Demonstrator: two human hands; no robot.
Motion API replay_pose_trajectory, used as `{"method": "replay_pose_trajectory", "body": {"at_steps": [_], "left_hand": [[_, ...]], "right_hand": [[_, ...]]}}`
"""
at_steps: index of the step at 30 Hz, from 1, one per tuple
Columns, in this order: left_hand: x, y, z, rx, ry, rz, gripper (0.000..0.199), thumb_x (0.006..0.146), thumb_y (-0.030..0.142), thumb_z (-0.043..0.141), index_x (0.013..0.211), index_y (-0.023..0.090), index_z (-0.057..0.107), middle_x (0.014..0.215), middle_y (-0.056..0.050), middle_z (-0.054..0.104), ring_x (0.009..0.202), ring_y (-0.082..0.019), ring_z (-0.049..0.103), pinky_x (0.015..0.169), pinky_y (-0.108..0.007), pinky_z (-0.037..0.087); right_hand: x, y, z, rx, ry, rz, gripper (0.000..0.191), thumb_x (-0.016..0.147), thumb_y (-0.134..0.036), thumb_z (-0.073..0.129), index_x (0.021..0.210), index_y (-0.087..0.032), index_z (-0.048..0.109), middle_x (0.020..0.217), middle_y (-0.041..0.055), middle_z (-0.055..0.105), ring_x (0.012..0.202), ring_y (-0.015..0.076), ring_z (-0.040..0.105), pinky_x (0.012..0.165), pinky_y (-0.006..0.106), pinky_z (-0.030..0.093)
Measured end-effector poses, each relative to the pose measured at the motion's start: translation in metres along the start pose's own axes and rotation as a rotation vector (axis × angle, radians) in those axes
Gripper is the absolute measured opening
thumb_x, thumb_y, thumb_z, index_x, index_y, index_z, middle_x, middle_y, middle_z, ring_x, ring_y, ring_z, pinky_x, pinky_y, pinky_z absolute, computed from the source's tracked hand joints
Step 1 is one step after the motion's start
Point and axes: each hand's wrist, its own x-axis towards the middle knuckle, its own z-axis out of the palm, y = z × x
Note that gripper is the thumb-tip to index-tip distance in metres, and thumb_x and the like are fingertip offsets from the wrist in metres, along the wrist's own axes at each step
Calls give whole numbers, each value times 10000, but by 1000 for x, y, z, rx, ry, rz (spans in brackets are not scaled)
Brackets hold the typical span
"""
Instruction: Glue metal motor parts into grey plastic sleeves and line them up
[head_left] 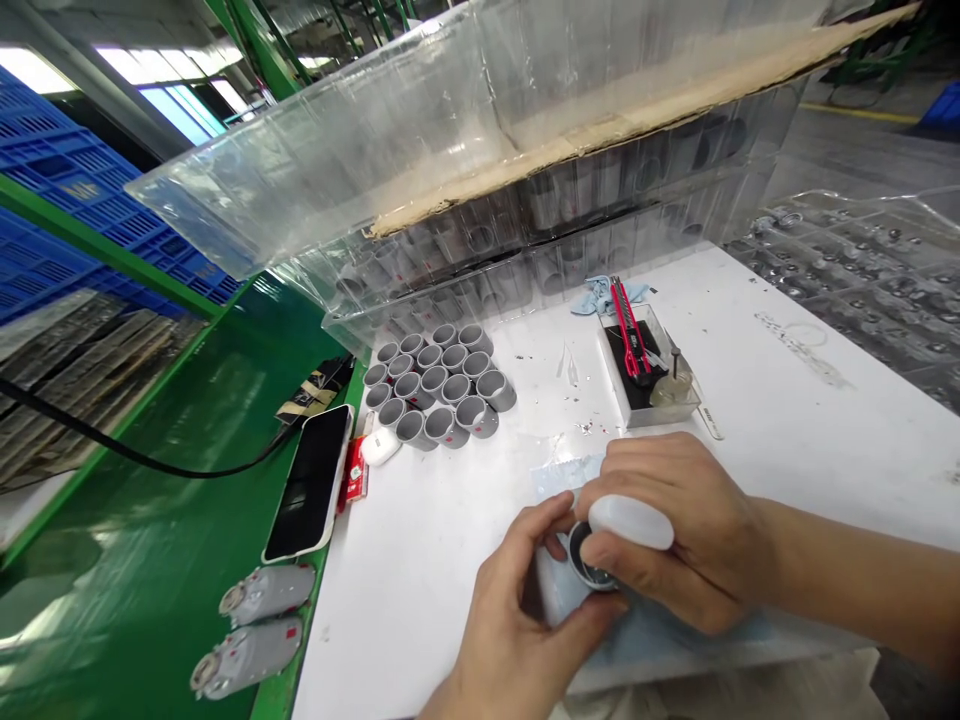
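My left hand [529, 610] is wrapped round a short grey cylinder [582, 577], its round opening facing up toward me. My right hand [675, 535] grips a tool with a smooth, rounded white handle [631, 521]. The tool's working end is hidden by my fingers at the cylinder's mouth, so its kind does not show. Beneath both hands lies a light blue cloth or sheet [559, 482] on the white tabletop [405, 570]. To the left, several similar grey cylinders [442, 425] stand upright in a close group.
Ahead is a clear plastic box [631, 415] with a red utility knife [632, 335]. Stacked clear trays [420, 130] with cardboard between them rise behind. A phone [311, 485], a white case [380, 446] and two grey capped parts [251, 655] lie at the left edge, by a green conveyor belt [150, 560].
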Motion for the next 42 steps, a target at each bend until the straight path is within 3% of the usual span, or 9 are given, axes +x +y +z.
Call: {"method": "replay_pose_trajectory", "body": {"at_steps": [8,16,21,28,38,42], "left_hand": [[2,3,1,-3,-7,28,625,894,352,901,1427,397,580,1340,-15,651,1231,-275,629,1066,-377,507],[6,8,1,20,-36,73,475,912,369,895,1321,352,654,1165,-18,674,1056,-248,632,954,-371,534],[6,14,1,47,-58,127,515,885,284,903,1335,326,656,1212,-27,662,1081,-249,617,967,-364,519],[6,15,3,39,-95,255,531,909,169,689,1415,304,601,1263,-78,613,1132,-298,606,985,-452,537],[6,15,-2,60,-101,201,466,965,248,806,1397,310,643,1221,-81,616,1062,-266,605,916,-394,532],[5,15,-1,42,-106,223,493,939,223,803,1397,286,633,1281,-101,606,1147,-302,605,989,-437,539]], "right_hand": [[1,1,1,18,23,9,195,1041,-254,595,932,-99,640,780,56,676,648,143,454,622,336,359],[1,-2,0,-1,0,0,195,1041,-241,582,961,-91,677,746,57,665,637,164,509,614,350,376],[3,-3,-1,-4,-3,-6,159,1040,-241,582,996,-112,663,768,52,679,641,166,518,621,346,378],[4,-3,0,8,12,-24,122,1014,-208,586,977,-111,649,770,56,676,642,170,522,623,347,393],[2,-2,3,-10,41,-28,149,1028,-215,555,931,-128,626,748,46,662,619,149,467,614,328,371],[2,-2,2,-10,44,-29,138,1019,-224,570,953,-124,640,737,46,657,615,158,491,607,332,382]]}}
